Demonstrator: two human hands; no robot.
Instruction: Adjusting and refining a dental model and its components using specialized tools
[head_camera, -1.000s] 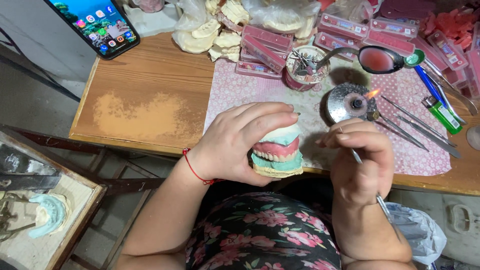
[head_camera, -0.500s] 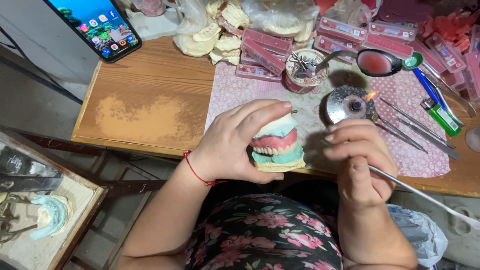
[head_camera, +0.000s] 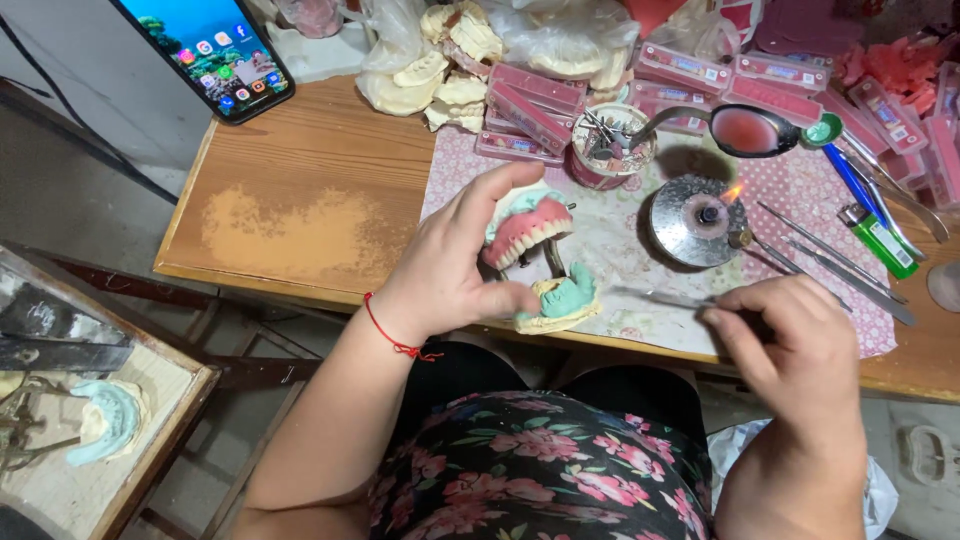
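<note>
My left hand (head_camera: 450, 265) grips a hinged dental model (head_camera: 535, 255) with its two halves swung apart. The upper half carries pink gums and white teeth. The lower half (head_camera: 562, 300) is a pale green cast on a cream base. My right hand (head_camera: 790, 345) pinches a thin metal instrument (head_camera: 655, 296) whose tip points left toward the lower cast. Just beyond it, a small round metal burner (head_camera: 695, 220) stands lit with an orange flame (head_camera: 733, 192).
A dotted pink cloth (head_camera: 620, 240) covers the wooden table (head_camera: 300, 200). On it lie metal hand tools (head_camera: 815, 250), a green lighter (head_camera: 880, 240), a cup of tools (head_camera: 610, 145), pink flat boxes (head_camera: 530, 115) and plaster casts (head_camera: 440, 75). A phone (head_camera: 205, 50) leans at the back left.
The model was closed in my left hand; now its halves are open and it sits higher. My right hand moved right and lower, turning the instrument's tip toward the cast.
</note>
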